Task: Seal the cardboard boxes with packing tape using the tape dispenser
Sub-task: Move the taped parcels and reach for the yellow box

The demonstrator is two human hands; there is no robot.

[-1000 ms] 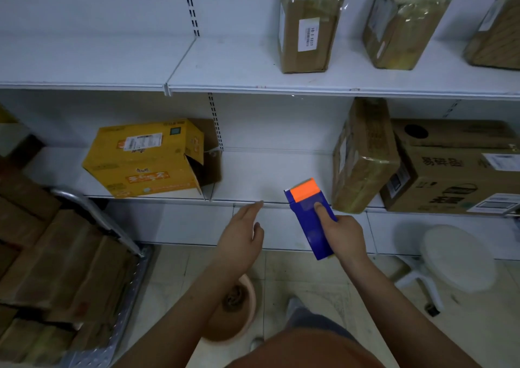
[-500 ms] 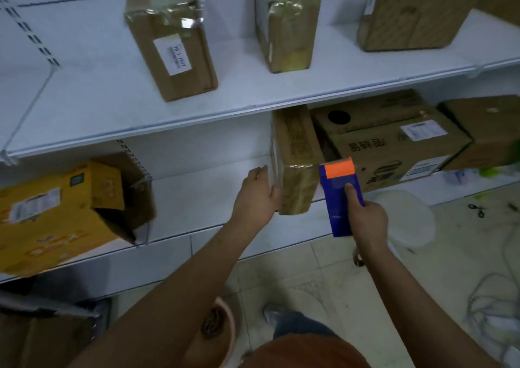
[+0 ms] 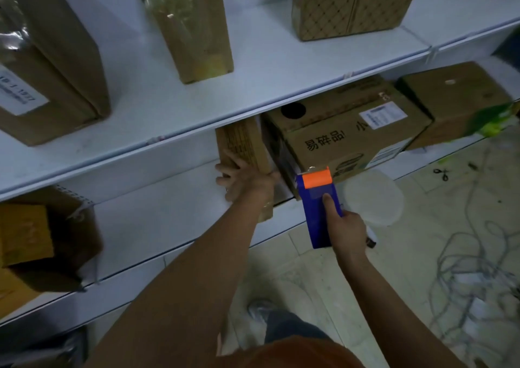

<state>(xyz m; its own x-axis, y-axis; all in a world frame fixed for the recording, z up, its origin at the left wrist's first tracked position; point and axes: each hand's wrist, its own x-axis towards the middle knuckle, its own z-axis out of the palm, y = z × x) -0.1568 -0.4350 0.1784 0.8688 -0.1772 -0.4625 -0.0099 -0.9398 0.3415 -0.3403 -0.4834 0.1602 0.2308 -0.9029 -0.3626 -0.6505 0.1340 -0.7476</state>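
A narrow upright cardboard box point(image 3: 242, 142) stands on the lower white shelf point(image 3: 157, 215). My left hand point(image 3: 244, 180) grips its front edge, fingers curled round the left side and thumb on the right. My right hand point(image 3: 347, 228) holds a blue tape dispenser point(image 3: 318, 207) with an orange roller end, index finger laid along its top. The dispenser hovers just right of that box, in front of a larger box point(image 3: 346, 134) with printed characters and a round hole.
The upper shelf point(image 3: 267, 69) carries several taped cardboard boxes. A yellow open box point(image 3: 25, 238) lies at lower left. Another brown box point(image 3: 455, 97) sits far right. A white round stool point(image 3: 374, 199), scissors point(image 3: 443, 173) and loose cords point(image 3: 464, 263) are on the tiled floor.
My view swung right and closer to the shelves. My left hand went from open in the air to gripping the narrow box. The dispenser stayed in my right hand.
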